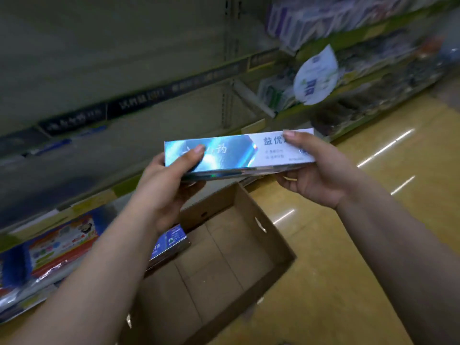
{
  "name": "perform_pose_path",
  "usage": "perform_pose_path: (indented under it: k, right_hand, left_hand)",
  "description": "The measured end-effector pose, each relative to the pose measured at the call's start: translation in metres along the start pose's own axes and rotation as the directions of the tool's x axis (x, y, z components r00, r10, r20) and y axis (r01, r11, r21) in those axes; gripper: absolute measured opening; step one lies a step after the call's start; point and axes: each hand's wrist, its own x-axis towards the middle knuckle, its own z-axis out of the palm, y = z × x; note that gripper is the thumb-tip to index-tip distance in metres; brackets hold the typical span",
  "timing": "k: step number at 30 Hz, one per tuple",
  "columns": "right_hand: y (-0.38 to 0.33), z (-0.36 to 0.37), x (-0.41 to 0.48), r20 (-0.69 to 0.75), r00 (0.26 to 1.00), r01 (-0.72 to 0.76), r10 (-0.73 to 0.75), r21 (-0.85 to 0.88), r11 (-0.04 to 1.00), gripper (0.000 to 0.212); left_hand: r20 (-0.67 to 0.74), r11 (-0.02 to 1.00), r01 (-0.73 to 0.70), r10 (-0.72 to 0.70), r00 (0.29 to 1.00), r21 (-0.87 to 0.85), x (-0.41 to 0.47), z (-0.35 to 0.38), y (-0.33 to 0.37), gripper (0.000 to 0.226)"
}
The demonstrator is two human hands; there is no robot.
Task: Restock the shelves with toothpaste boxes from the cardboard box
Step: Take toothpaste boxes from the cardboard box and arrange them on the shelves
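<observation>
Toothpaste box (236, 155) over cardboard box (249, 220)

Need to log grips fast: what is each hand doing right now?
Left hand: holding the left end of the toothpaste box, thumb on top.
Right hand: holding the same box's right end.

There were two hands, the left hand (171, 180) and the right hand (316, 170). One silvery-blue toothpaste box (236, 153) showed plainly between them, with perhaps a second pressed beneath it, too hidden to count. One cardboard box (271, 235) stood on the floor (373, 220) with one blue toothpaste box (171, 241) visible against its left wall, and one round paper sign (316, 75) hung at the shelves (139, 95), whose blurred goods could not be counted.
</observation>
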Motion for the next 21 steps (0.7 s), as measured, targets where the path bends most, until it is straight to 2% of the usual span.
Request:
perform_pose_path:
  k: [2, 5, 8, 11, 13, 16, 19, 21]
  right_hand:
    - [-0.034, 0.001, -0.034, -0.038, 0.999, 0.009, -0.008, 0.036, 0.999, 0.020]
    - [-0.079, 0.005, -0.079, -0.093, 0.996, 0.003, 0.007, 0.105, 0.994, 0.021]
    - [-0.142, 0.017, -0.132, -0.085, 0.996, 0.005, 0.006, 0.126, 0.992, 0.027]
    - [-0.204, 0.027, -0.172, -0.097, 0.995, 0.002, 0.010, 0.124, 0.992, 0.026]
    - [-0.245, 0.036, -0.194, -0.050, 0.998, 0.053, -0.047, 0.110, 0.992, 0.027]
    - [-0.294, 0.047, -0.226, -0.020, 0.995, 0.101, -0.099, 0.090, 0.991, 0.021]
    - [-0.328, 0.058, -0.253, -0.021, 0.996, 0.089, -0.087, 0.098, 0.991, 0.016]
    - [-0.344, 0.064, -0.268, -0.006, 0.998, 0.069, -0.069, 0.086, 0.994, 0.023]
  left_hand:
    - [-0.002, 1.000, 0.022, -0.022, 1.000, -0.001, -0.020, 0.025, 0.037, 0.055]
    - [0.019, 0.999, 0.041, -0.042, 0.999, 0.003, -0.054, 0.058, 0.084, 0.048]
    - [0.021, 0.999, 0.034, -0.034, 0.999, -0.033, -0.090, 0.092, 0.147, 0.049]
    - [0.025, 1.000, -0.008, 0.009, 1.000, -0.022, -0.123, 0.122, 0.207, 0.032]
    - [0.045, 0.998, -0.056, 0.056, 0.997, -0.014, -0.139, 0.139, 0.250, 0.022]
    - [0.076, 0.992, -0.124, 0.125, 0.989, -0.015, -0.166, 0.156, 0.302, 0.030]
    - [0.050, 0.990, -0.139, 0.140, 0.989, -0.031, -0.192, 0.166, 0.336, 0.028]
    - [0.037, 0.994, -0.100, 0.102, 0.994, -0.051, -0.206, 0.170, 0.349, 0.044]
